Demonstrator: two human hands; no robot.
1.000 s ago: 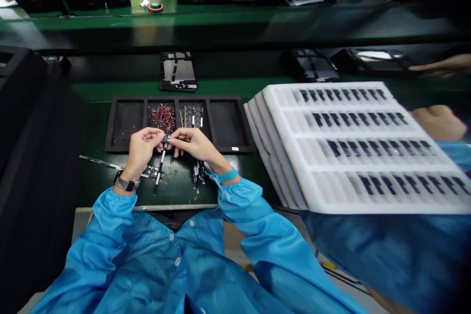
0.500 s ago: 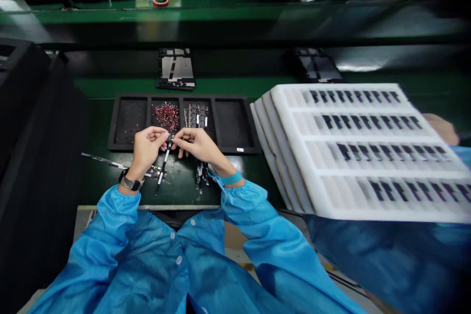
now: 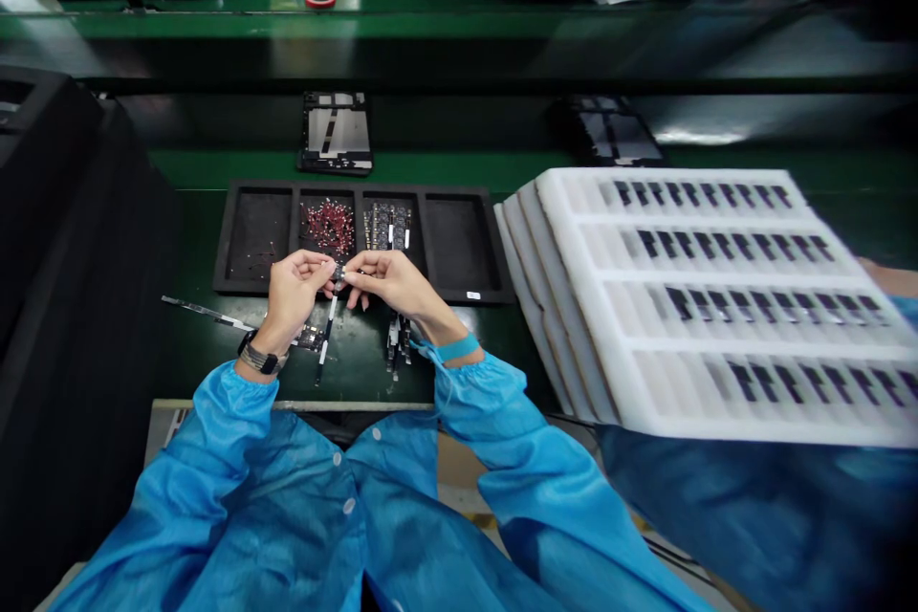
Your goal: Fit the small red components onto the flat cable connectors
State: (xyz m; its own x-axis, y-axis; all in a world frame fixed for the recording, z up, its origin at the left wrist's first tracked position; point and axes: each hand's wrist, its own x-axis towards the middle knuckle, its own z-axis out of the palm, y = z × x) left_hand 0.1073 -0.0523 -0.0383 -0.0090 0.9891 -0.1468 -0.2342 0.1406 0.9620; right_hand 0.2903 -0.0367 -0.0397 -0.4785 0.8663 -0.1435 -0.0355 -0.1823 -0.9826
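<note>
Between my two hands is a small circuit board with a black-and-white flex cable point(image 3: 328, 333) hanging down toward the bench. My left hand point(image 3: 301, 292), with a watch at the wrist, pinches the board's left side. From the other side my right hand point(image 3: 391, 285), banded in blue at the wrist, grips the same board with closed fingertips. Just behind them a black tray point(image 3: 469, 290) holds a heap of small parts with red wires point(image 3: 330, 225) and, in another compartment, several little circuit boards point(image 3: 387, 225). Another flex cable with a board point(image 3: 205, 311) lies beside my left wrist.
White foam trays point(image 3: 595, 306) with rows of black parts are stacked at the right, by a co-worker's arm point(image 3: 889, 279). More flex cables point(image 3: 396, 344) lie under my right wrist. A flat device point(image 3: 335, 134) sits behind the tray. Black foam blocks point(image 3: 86, 306) stand at left.
The view has shifted slightly. Both hands keep hold of the board, with only small finger movements. The co-worker's hand at the right has moved partly behind the foam trays.
</note>
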